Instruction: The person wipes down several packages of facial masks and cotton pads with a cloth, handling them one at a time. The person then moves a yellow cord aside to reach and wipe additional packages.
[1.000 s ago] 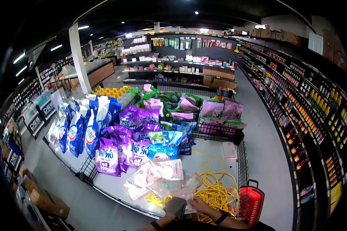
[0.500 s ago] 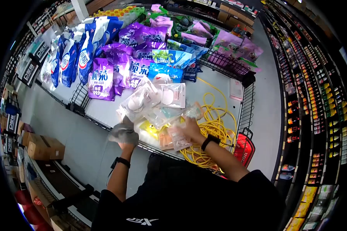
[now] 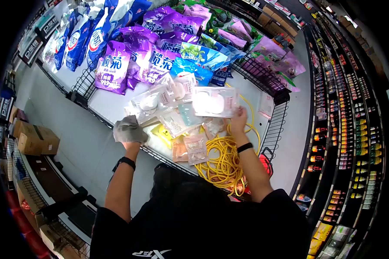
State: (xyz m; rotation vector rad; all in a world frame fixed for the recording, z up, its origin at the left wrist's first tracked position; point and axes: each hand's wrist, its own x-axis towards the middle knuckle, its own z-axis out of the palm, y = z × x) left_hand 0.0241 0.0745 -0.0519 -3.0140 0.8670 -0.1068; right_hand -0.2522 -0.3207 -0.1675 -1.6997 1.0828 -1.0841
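Gripped at its right edge by my right hand (image 3: 238,120) is a clear plastic package with a white round item (image 3: 214,102), raised over the pile. My left hand (image 3: 130,131), in what looks like a grey glove, is at the near edge of the white surface; its fingers are not clear. Just beyond it lies a clear bag with white round items (image 3: 149,102). Between my hands are more clear packets (image 3: 177,121), a yellow packet with a face on it (image 3: 163,134) and two pinkish packets (image 3: 197,149). A coiled yellow cord (image 3: 224,162) lies below my right hand.
Purple bags (image 3: 112,67), blue-and-white bags (image 3: 98,41), blue pouches (image 3: 193,71) and pink-green bags (image 3: 270,49) fill the far side. Black wire racks (image 3: 275,125) edge the white surface. Shelves of bottles (image 3: 361,134) run along the right; a cardboard box (image 3: 36,138) is at left.
My right hand has moved up and away from the pinkish packets and now holds up the clear package. My left hand has shifted slightly left and up. The view has also shifted.
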